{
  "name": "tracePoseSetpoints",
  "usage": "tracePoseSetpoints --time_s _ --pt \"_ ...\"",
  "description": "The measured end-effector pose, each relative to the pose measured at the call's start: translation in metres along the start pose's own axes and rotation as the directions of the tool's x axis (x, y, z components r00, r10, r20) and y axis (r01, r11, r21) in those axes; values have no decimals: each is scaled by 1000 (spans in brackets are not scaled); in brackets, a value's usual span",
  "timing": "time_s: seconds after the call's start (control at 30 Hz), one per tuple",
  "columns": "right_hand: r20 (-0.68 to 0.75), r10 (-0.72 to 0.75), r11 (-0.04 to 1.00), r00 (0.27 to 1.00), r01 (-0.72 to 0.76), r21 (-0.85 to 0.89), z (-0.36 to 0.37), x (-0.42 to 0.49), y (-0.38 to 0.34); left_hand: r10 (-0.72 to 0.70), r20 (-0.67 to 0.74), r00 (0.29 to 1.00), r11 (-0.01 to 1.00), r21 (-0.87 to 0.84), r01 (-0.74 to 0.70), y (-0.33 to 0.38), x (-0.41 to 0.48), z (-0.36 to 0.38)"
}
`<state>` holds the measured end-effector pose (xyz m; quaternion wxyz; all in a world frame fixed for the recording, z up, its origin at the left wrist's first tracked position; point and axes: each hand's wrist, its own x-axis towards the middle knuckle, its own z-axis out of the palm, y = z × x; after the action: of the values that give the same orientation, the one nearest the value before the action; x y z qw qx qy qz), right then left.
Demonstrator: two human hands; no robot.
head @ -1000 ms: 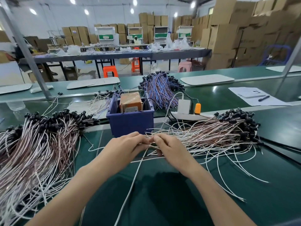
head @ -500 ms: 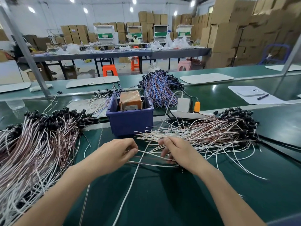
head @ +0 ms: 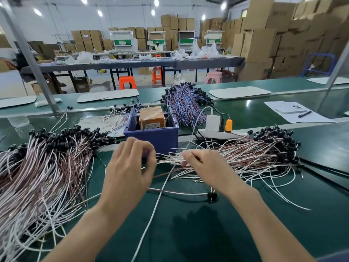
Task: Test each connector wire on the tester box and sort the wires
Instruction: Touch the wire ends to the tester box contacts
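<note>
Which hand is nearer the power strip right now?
Right. The right hand is in front of the power strip, at the wire pile; the left hand is farther left, before the blue bin.

Counted on the worktop (head: 188,233)

Two hands are out: the left hand (head: 128,173) and the right hand (head: 205,167). Wires lie in three big heaps: two pink-and-white, the left heap (head: 37,167) and the right heap (head: 255,154), and one blue-and-red heap (head: 187,104). One loose wire (head: 212,196) lies apart. One blue bin (head: 156,137) holds one tester box (head: 152,118). One power strip (head: 213,133) carries one white adapter (head: 212,122) and one orange plug (head: 228,125). There is one pen (head: 304,114). Three stools stand behind: an orange stool (head: 127,82), a second orange stool (head: 157,74) and a pink stool (head: 213,77).
</note>
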<state>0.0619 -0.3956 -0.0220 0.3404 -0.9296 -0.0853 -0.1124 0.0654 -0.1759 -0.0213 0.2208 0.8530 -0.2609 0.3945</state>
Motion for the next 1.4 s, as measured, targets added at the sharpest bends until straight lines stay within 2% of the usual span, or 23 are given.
tracePoseSetpoints --time_s 0.03,0.07,0.1,0.13,0.17,0.23,0.33,0.47,0.53,0.57,0.6,0.67,0.73,0.77,0.87,0.93,1.0,1.07,1.17,1.23,1.27,1.33,1.4 --pt "-28 -4 1000 1000 5 23 -2 1 -4 -120 30 992 987 -108 123 9 -2 -3" --pt "-58 -7 999 998 10 47 -4 1 -7 -296 179 938 914 -231 333 19 -1 -3" --pt "-82 -13 997 997 19 68 -4 1 -11 -447 412 794 749 -313 584 26 0 -3" --pt "-98 -27 997 995 34 72 -4 1 -14 -515 616 596 509 -340 791 30 3 1" --pt "-110 -49 997 993 55 51 -3 0 -17 -515 739 434 269 -341 901 30 6 3" --pt "-130 -104 995 986 103 -15 -1 -3 -20 -479 831 282 -89 -366 926 26 13 5" --pt "-123 -172 985 977 168 -41 3 -7 -18 -379 881 283 -455 -444 772 18 20 4" --pt "-101 -147 981 984 158 116 9 -12 -14 -477 811 339 -604 -583 543 17 30 -3" --pt "-77 -15 910 997 46 412 8 -12 -7 -486 775 405 -604 -632 485 18 34 -7" --pt "-47 81 812 996 -38 583 7 -12 -4 -482 759 438 -598 -650 468 18 34 -9" --pt "-5 180 652 984 -115 749 6 -12 -2 -473 746 468 -594 -663 456 19 33 -10" --pt "97 318 197 943 -166 966 8 -10 0 -450 729 516 -588 -677 443 22 30 -12" --pt "199 359 -215 912 -126 968 13 -7 0 -406 727 553 -557 -677 481 28 24 -8" --pt "228 364 -339 903 -100 935 17 -6 -1 -386 729 565 -518 -678 521 31 20 -3" --pt "280 357 -568 891 -31 822 21 -1 0 -380 730 569 -349 -682 642 35 7 12" --pt "291 297 -641 910 -36 767 18 0 2 -407 731 548 -253 -667 701 29 1 17" --pt "264 302 -561 916 -53 826 16 0 5 -455 718 527 -181 -654 734 17 -2 18" --pt "213 351 -353 912 -82 932 16 -1 7 -515 672 532 -91 -660 745 5 -2 20" --pt "113 353 168 929 -181 969 26 -1 4 -541 573 615 136 -662 737 -1 -1 27" --pt "33 288 532 957 -189 825 36 3 -4 -515 500 696 317 -643 697 2 -2 33" --pt "-3 228 656 974 -152 739 42 5 -9 -496 462 735 391 -637 664 4 -2 35" --pt "-4 81 750 997 -58 659 52 9 -18 -453 396 799 462 -662 590 8 -2 38" --pt "49 -21 741 999 -18 672 60 10 -22 -461 346 817 463 -692 554 10 1 40"
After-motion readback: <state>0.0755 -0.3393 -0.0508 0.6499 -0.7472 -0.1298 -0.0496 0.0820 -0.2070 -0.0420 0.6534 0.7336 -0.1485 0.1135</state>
